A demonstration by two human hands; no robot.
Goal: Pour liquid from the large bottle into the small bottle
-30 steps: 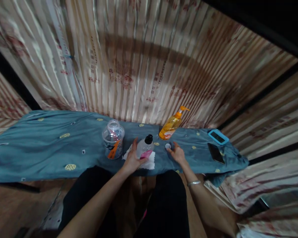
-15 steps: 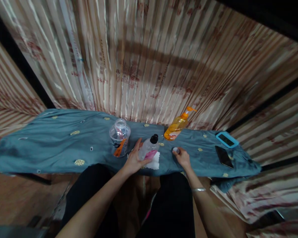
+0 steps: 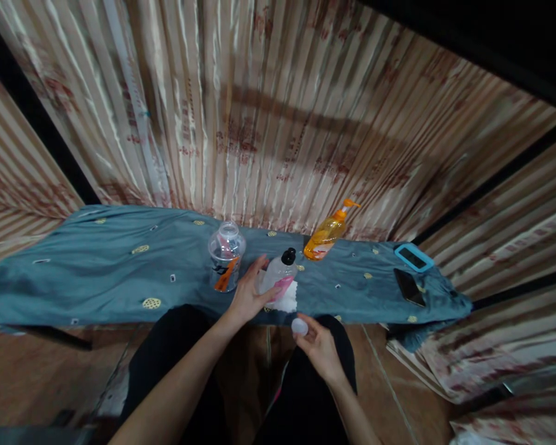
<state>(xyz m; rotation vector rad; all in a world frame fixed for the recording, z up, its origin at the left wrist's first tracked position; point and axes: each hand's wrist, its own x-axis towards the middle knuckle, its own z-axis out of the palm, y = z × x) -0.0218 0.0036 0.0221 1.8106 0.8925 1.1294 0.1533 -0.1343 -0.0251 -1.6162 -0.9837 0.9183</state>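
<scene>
Pink-labelled and black-topped, a clear plastic bottle [image 3: 273, 269] is near the front edge of the teal cloth-covered desk [image 3: 97, 266], with your left hand [image 3: 248, 296] around its left side. Your thumb lies across the front and your fingers curve behind, a fairly wide hold that probably steadies the body and leaves the black top uncovered. Crumpled white paper [image 3: 290, 301] lies beneath, perhaps to keep the bottle off the cloth; your hand hides part of the base, so you cannot tell how firmly it rests there.

Your right hand [image 3: 319, 346] is in front of the desk, above your black-clothed right knee [image 3: 346, 349], fingers narrow, pinching a small round whitish cap [image 3: 299, 327] by its edge, which leaves its flat face showing.

Just left of your left hand, a clear plastic jar with an orange-and-black label [image 3: 225, 253] stands open-mouthed. Behind and to the right is an orange pump bottle [image 3: 325, 238]; farther right, a blue-framed device [image 3: 414, 258] and a black phone [image 3: 409, 286] lie flat, well apart from both hands
</scene>
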